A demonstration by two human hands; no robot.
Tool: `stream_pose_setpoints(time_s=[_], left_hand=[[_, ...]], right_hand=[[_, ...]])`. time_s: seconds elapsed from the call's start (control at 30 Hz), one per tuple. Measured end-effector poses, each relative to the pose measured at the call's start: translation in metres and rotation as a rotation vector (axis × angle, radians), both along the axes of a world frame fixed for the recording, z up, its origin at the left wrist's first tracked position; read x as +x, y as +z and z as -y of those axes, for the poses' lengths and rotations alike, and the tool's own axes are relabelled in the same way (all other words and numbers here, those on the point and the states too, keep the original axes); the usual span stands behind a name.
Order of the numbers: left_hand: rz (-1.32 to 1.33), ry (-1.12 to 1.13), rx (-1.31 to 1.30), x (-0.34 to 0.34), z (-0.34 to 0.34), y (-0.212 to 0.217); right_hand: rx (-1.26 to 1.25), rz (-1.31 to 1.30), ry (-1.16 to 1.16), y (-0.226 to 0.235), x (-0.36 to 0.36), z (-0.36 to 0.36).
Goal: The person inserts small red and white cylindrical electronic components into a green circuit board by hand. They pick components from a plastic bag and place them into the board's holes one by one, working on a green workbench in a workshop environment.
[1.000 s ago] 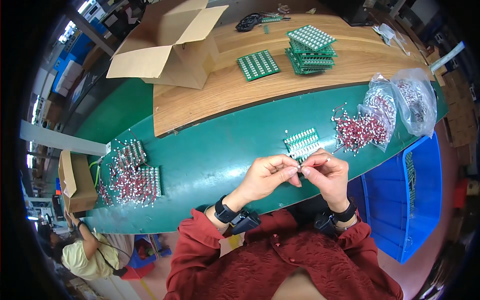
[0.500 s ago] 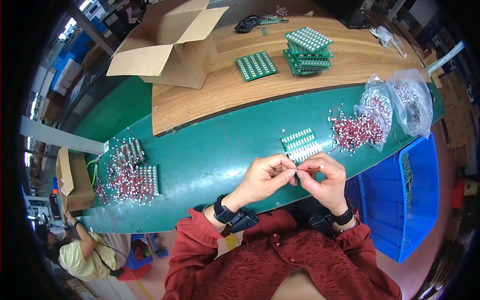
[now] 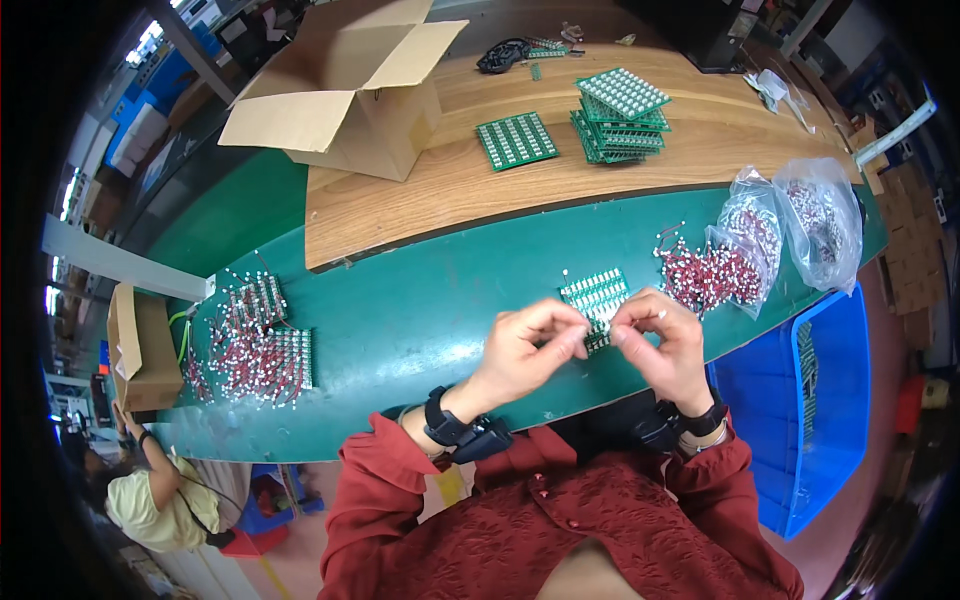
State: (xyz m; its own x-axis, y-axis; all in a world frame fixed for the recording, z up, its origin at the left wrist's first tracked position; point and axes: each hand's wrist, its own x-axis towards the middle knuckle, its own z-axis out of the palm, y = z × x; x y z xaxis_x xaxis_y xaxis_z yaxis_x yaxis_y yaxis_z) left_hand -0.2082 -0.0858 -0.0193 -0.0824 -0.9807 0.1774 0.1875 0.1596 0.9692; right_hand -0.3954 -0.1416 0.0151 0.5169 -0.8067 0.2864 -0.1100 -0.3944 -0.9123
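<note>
Two hands, and they've just parted — fingertips that met half a second ago now have a gap between them. My left hand [image 3: 525, 345] pinches thumb to forefinger, though I can't tell what's in it; my right hand [image 3: 665, 345] is closed on a lead [image 3: 661, 315], its white end showing by the curled fingers. One green board [image 3: 593, 288] lies on the bench [image 3: 430, 300] just beyond, partly covered by my fingers. Counting across: two wired boards [image 3: 297, 352] at far left, one lone board [image 3: 516, 140] on the wooden top [image 3: 400, 225], one stack of boards [image 3: 620, 115], one heap of red leads [image 3: 700, 278]. Containers now — small carton [image 3: 148, 355] and large carton [image 3: 375, 130], insides hidden; two clear bags [image 3: 822, 215] of leads; one blue bin [image 3: 840, 410] holding green boards.
</note>
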Motion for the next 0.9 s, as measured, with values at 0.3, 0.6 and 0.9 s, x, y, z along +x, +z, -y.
stream_pose_setpoints(time_s=[0.3, 0.6, 0.9], left_hand=[[0.166, -0.011, 0.227, 0.022, 0.043, -0.038], [0.317, 0.184, 0.042, 0.01, 0.034, -0.039], [0.401, 0.175, -0.062, 0.007, 0.032, -0.044]], right_hand=[[0.119, -0.266, -0.047, -0.026, 0.011, 0.04], [0.166, -0.282, -0.162, -0.048, 0.025, 0.037], [0.039, -0.414, -0.242, -0.041, 0.021, 0.025]])
